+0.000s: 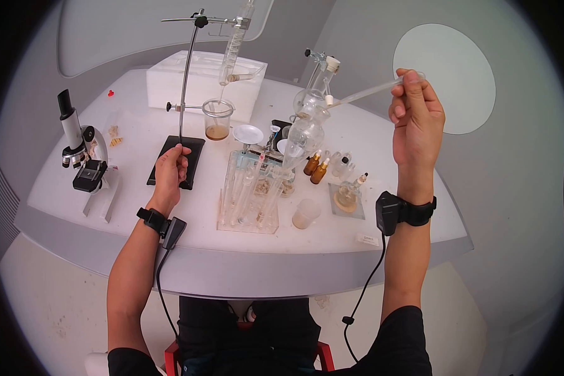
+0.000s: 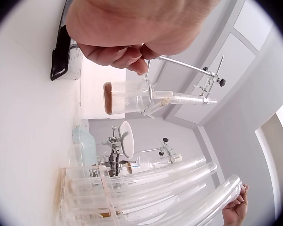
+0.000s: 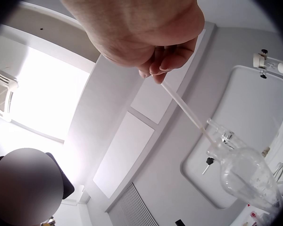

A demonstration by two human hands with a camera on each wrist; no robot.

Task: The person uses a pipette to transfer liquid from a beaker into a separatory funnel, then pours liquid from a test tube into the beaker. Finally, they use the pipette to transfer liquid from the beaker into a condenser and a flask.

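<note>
My left hand [image 1: 170, 169] grips the metal rod [image 1: 184, 103] of a retort stand low down, just above its black base [image 1: 194, 160]. On that stand, a beaker [image 1: 218, 122] with a little brown liquid sits within a ring, below a clamped glass condenser [image 1: 234, 47]. Raised at the right, my right hand [image 1: 418, 122] pinches the upper end of a clear dropper pipette [image 1: 370, 94]. The pipette slants down left, its narrow tip at the mouth of a pear-shaped separating funnel [image 3: 247, 176]. The funnel [image 1: 305, 135] looks clear and hangs over the table.
A rack [image 1: 247, 225] with several large test tubes stands front centre, a balance pan [image 1: 249, 133] behind it. Brown dropper bottles [image 1: 319, 171], a plastic cup [image 1: 306, 214] and a small flask [image 1: 346, 197] are to its right. A microscope [image 1: 84, 150] stands left, a white foam block [image 1: 169, 81] behind.
</note>
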